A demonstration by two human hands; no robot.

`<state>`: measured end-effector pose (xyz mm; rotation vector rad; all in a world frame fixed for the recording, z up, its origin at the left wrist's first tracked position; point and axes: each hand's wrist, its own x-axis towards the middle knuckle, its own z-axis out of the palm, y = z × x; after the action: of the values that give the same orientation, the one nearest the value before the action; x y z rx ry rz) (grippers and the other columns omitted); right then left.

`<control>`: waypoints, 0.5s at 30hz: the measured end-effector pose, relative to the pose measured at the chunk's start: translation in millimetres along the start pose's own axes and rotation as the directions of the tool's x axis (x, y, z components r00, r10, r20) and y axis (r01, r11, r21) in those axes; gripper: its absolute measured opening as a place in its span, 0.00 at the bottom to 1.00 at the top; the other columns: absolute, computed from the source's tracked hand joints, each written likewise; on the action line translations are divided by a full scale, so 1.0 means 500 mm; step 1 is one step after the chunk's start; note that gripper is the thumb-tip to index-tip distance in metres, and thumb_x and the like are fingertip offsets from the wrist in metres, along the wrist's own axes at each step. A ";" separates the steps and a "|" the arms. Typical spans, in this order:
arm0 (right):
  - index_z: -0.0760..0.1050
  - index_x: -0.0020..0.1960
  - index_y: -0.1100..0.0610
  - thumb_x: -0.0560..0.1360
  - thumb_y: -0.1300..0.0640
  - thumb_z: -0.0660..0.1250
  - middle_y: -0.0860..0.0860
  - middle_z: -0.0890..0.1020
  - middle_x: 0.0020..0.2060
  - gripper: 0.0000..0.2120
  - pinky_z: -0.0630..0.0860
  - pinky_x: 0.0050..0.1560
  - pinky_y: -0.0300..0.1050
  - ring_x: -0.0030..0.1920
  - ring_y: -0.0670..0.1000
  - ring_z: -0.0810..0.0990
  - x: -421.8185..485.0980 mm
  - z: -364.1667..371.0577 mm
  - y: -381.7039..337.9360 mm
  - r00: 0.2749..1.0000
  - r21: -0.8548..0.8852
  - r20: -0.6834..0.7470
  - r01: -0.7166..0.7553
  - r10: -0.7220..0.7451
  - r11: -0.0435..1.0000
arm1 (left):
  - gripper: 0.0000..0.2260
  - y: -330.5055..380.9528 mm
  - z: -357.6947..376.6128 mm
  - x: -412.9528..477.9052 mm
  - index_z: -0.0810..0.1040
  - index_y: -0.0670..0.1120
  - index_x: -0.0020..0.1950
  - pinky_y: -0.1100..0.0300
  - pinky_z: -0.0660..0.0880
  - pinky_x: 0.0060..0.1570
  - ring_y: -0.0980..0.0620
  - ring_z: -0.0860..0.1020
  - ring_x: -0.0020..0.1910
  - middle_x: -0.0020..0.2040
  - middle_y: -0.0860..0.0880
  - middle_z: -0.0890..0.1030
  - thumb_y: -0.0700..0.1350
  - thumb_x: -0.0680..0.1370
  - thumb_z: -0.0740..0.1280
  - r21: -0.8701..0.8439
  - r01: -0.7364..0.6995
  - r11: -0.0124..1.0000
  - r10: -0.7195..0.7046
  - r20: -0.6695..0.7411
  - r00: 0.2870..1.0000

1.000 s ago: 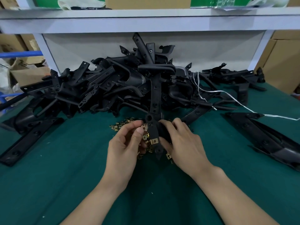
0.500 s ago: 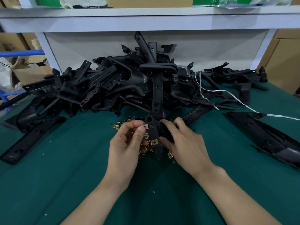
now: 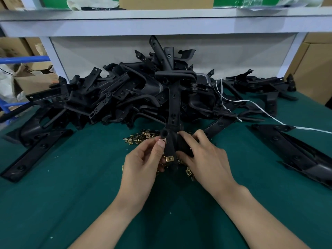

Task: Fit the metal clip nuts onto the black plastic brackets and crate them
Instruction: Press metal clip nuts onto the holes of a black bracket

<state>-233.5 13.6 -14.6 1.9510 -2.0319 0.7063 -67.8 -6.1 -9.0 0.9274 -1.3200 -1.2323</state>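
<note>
A long black plastic bracket (image 3: 172,112) stands nearly upright over the green table, its lower end gripped by my right hand (image 3: 203,159). My left hand (image 3: 143,162) pinches a small metal clip nut (image 3: 163,140) between thumb and forefinger against the bracket's left edge. A brass clip nut (image 3: 169,158) sits fitted lower down on the same bracket. Loose clip nuts (image 3: 142,136) lie scattered on the table behind and under my hands.
A big heap of black brackets (image 3: 125,97) fills the back of the green table (image 3: 89,203). Long black parts lie at the left (image 3: 36,153) and right (image 3: 294,153). A white strap (image 3: 260,108) trails rightwards. A white shelf (image 3: 161,24) runs overhead; cardboard boxes (image 3: 312,69) stand beside it.
My left thumb and forefinger have brought the clip nut slightly up and right, onto the bracket's edge. My right hand keeps its hold on the bracket.
</note>
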 end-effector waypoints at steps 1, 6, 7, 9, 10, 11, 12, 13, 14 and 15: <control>0.74 0.67 0.48 0.73 0.41 0.68 0.46 0.73 0.46 0.24 0.49 0.28 0.30 0.33 0.47 0.76 0.000 0.000 -0.001 1.000 -0.004 -0.002 0.001 -0.001 1.000 | 0.09 0.000 0.002 -0.003 0.84 0.54 0.52 0.69 0.74 0.33 0.59 0.78 0.34 0.35 0.55 0.82 0.55 0.78 0.67 0.022 -0.006 1.000 0.006 0.017 1.000; 0.75 0.66 0.49 0.72 0.42 0.74 0.47 0.75 0.46 0.26 0.47 0.28 0.29 0.32 0.47 0.77 -0.001 -0.001 -0.012 1.000 -0.006 0.008 0.024 -0.024 1.000 | 0.08 0.003 0.008 -0.013 0.82 0.56 0.49 0.69 0.73 0.35 0.63 0.77 0.33 0.35 0.59 0.81 0.58 0.79 0.66 0.122 -0.027 0.992 0.018 0.080 0.997; 0.76 0.66 0.49 0.71 0.43 0.75 0.47 0.75 0.46 0.26 0.47 0.29 0.29 0.31 0.47 0.77 -0.001 -0.002 -0.014 1.000 -0.006 0.009 0.027 -0.027 1.000 | 0.09 0.003 0.008 -0.014 0.82 0.56 0.49 0.69 0.73 0.35 0.63 0.78 0.34 0.35 0.60 0.82 0.59 0.78 0.66 0.141 -0.032 0.989 0.020 0.082 0.996; 0.77 0.65 0.49 0.70 0.43 0.76 0.48 0.75 0.45 0.26 0.46 0.29 0.28 0.30 0.47 0.76 -0.001 -0.005 -0.017 0.999 -0.013 0.002 0.036 -0.036 0.999 | 0.10 0.003 0.009 -0.016 0.81 0.57 0.51 0.68 0.75 0.35 0.62 0.79 0.35 0.37 0.60 0.83 0.60 0.77 0.66 0.183 -0.028 0.983 0.014 0.081 0.997; 0.77 0.65 0.50 0.70 0.44 0.76 0.48 0.75 0.45 0.26 0.45 0.29 0.28 0.30 0.46 0.75 -0.001 -0.005 -0.018 0.999 -0.017 -0.003 0.044 -0.044 0.999 | 0.10 0.001 0.009 -0.016 0.81 0.57 0.51 0.67 0.75 0.35 0.62 0.80 0.35 0.37 0.59 0.83 0.60 0.77 0.66 0.205 -0.025 0.978 0.010 0.075 0.997; 0.77 0.65 0.50 0.70 0.44 0.77 0.48 0.75 0.45 0.26 0.45 0.29 0.28 0.29 0.46 0.73 -0.002 -0.005 -0.018 0.999 -0.021 -0.010 0.052 -0.052 0.998 | 0.09 0.000 0.009 -0.017 0.81 0.57 0.51 0.67 0.75 0.34 0.61 0.79 0.34 0.36 0.58 0.83 0.60 0.78 0.67 0.225 -0.024 0.974 0.009 0.064 0.998; 0.77 0.65 0.50 0.70 0.44 0.77 0.48 0.75 0.45 0.26 0.45 0.29 0.28 0.29 0.45 0.70 -0.002 -0.004 -0.019 0.998 -0.023 -0.017 0.059 -0.060 0.998 | 0.08 -0.001 0.009 -0.017 0.81 0.57 0.51 0.68 0.74 0.33 0.61 0.79 0.33 0.35 0.58 0.83 0.59 0.79 0.67 0.244 -0.024 0.969 0.012 0.050 0.999; 0.77 0.65 0.50 0.70 0.44 0.77 0.48 0.75 0.45 0.26 0.45 0.29 0.28 0.30 0.44 0.66 -0.002 -0.004 -0.019 0.998 -0.026 -0.025 0.065 -0.065 0.998 | 0.07 -0.003 0.009 -0.018 0.80 0.57 0.50 0.68 0.73 0.32 0.61 0.78 0.32 0.35 0.57 0.83 0.58 0.79 0.67 0.259 -0.026 0.965 0.016 0.038 0.999; 0.77 0.65 0.50 0.70 0.44 0.77 0.48 0.75 0.45 0.26 0.45 0.29 0.28 0.31 0.43 0.63 -0.002 -0.004 -0.020 0.997 -0.029 -0.029 0.068 -0.069 0.997 | 0.07 -0.004 0.010 -0.019 0.80 0.57 0.50 0.68 0.72 0.31 0.61 0.78 0.31 0.34 0.57 0.82 0.58 0.80 0.67 0.272 -0.028 0.962 0.021 0.029 0.999; 0.77 0.65 0.50 0.70 0.44 0.77 0.48 0.75 0.45 0.26 0.45 0.29 0.28 0.31 0.43 0.62 -0.003 -0.004 -0.021 0.997 -0.029 -0.030 0.071 -0.071 0.997 | 0.07 -0.005 0.010 -0.019 0.80 0.57 0.49 0.67 0.72 0.30 0.60 0.77 0.31 0.34 0.56 0.82 0.58 0.80 0.66 0.283 -0.033 0.959 0.028 0.022 0.999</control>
<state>-223.4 15.8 -11.5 1.9733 -1.9337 0.6837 -71.7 3.5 -12.6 1.0942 -1.5467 -1.0453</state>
